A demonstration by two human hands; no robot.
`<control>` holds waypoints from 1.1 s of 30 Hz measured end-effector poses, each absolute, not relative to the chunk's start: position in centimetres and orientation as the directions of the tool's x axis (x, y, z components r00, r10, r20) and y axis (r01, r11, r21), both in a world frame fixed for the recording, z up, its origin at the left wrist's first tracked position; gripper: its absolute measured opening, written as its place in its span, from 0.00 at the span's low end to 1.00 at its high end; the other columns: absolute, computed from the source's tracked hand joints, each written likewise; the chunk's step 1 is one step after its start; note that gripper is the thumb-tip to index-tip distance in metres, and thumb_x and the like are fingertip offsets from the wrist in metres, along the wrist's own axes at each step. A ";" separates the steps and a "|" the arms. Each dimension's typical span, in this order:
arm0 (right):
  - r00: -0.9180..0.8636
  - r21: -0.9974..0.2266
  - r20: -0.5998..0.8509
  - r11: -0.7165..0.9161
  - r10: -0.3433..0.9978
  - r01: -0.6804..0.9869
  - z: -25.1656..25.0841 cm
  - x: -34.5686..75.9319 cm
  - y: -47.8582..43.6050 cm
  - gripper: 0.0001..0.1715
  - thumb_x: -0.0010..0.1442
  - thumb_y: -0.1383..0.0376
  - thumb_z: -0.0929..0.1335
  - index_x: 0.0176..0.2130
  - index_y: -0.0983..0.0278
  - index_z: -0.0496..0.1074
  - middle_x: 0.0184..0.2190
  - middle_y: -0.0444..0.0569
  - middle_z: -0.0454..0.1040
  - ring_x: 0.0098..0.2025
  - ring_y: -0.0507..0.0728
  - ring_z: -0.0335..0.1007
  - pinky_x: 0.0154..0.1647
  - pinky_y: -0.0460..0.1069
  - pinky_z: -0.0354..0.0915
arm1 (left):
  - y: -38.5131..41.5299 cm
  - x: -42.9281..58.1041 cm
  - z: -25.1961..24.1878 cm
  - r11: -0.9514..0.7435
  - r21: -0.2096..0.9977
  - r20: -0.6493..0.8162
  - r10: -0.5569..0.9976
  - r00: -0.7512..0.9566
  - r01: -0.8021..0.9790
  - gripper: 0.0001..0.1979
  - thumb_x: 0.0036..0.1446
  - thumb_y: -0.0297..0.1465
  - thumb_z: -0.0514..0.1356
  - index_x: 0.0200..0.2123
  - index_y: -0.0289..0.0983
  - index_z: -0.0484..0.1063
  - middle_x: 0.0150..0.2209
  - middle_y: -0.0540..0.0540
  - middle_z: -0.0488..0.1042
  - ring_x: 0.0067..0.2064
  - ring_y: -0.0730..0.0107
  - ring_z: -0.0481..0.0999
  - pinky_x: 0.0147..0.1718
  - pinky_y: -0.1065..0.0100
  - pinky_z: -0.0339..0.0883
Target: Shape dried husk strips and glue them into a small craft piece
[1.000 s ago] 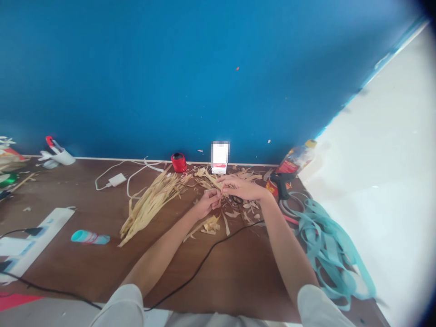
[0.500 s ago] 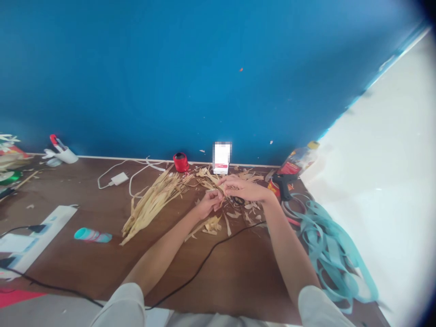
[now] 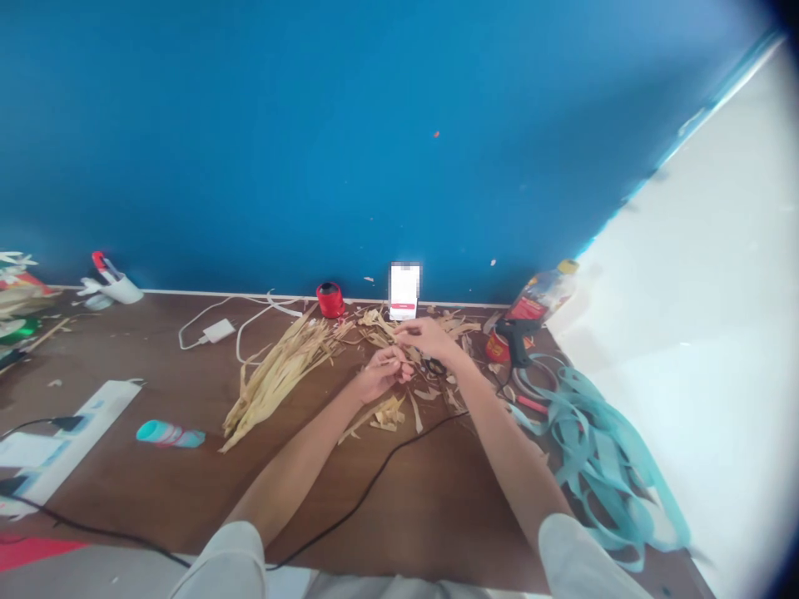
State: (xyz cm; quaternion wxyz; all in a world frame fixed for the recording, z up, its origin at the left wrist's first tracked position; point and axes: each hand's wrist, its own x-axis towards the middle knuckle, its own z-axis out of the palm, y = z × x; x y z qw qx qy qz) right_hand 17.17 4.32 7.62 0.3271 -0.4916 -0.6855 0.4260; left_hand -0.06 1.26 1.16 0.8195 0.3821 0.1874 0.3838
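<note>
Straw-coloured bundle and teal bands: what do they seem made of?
Straw-coloured bundle: probably dried husk or leaf, matte; it looks ragged and fibrous. Teal bands: perhaps fabric ribbon or thin plastic, finish unclear; they bend into loose loops.

Your brown desk point(image 3: 405, 516) carries a bundle of dry, straw-coloured strips point(image 3: 275, 387) left of centre, laid slantwise with its near ends pointing toward you. Pale scraps point(image 3: 388, 413) lie scattered around the middle, before a small upright lit screen point(image 3: 404, 291). A small red cylinder point(image 3: 331, 303) sits near the back edge. To your left you have a white charger point(image 3: 218, 331), a tilted white cup point(image 3: 126, 290), a white power strip point(image 3: 93, 433) and a teal roll point(image 3: 156, 433). A black cord point(image 3: 368, 489) crosses in front of you; teal ribbon point(image 3: 593, 428) heaps loosely at your right.
</note>
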 end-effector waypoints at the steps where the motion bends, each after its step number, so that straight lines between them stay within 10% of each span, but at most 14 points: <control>1: -0.365 -0.907 0.030 0.179 0.930 0.381 7.1 16.4 4.5 0.17 0.54 0.60 0.68 0.42 0.64 0.78 0.37 0.50 0.78 0.39 0.58 0.73 0.43 0.51 0.65 | 1.2 -0.1 1.1 0.422 0.764 -0.010 0.764 0.646 -0.487 0.16 0.46 0.34 0.69 0.32 0.33 0.67 0.26 0.46 0.74 0.26 0.75 0.72 0.27 0.73 0.62; 5: -0.389 -0.890 0.069 0.233 0.919 0.393 6.9 15.5 4.3 0.19 0.59 0.59 0.64 0.47 0.61 0.76 0.46 0.49 0.76 0.48 0.59 0.70 0.51 0.53 0.62 | 1.3 -0.2 1.2 0.432 0.703 0.025 0.778 0.627 -0.564 0.15 0.47 0.31 0.69 0.33 0.34 0.66 0.24 0.49 0.70 0.23 0.81 0.67 0.25 0.76 0.59; 12: -0.525 -0.918 -0.129 0.099 0.841 0.385 9.3 17.9 3.1 0.22 0.59 0.49 0.64 0.42 0.61 0.75 0.39 0.49 0.76 0.33 0.55 0.72 0.29 0.47 0.64 | 2.0 0.3 1.7 0.400 0.588 -0.028 0.879 0.477 -0.703 0.13 0.47 0.25 0.67 0.33 0.35 0.65 0.25 0.53 0.66 0.24 0.84 0.62 0.25 0.78 0.58; 33: -0.425 -0.656 0.028 0.337 0.905 0.675 9.7 17.8 1.8 0.17 0.59 0.60 0.62 0.24 0.63 0.73 0.20 0.45 0.71 0.22 0.52 0.62 0.27 0.48 0.53 | 2.3 1.3 0.6 0.159 0.894 -0.086 0.978 0.188 -0.419 0.19 0.45 0.39 0.68 0.33 0.33 0.66 0.24 0.50 0.71 0.21 0.80 0.68 0.17 0.78 0.55</control>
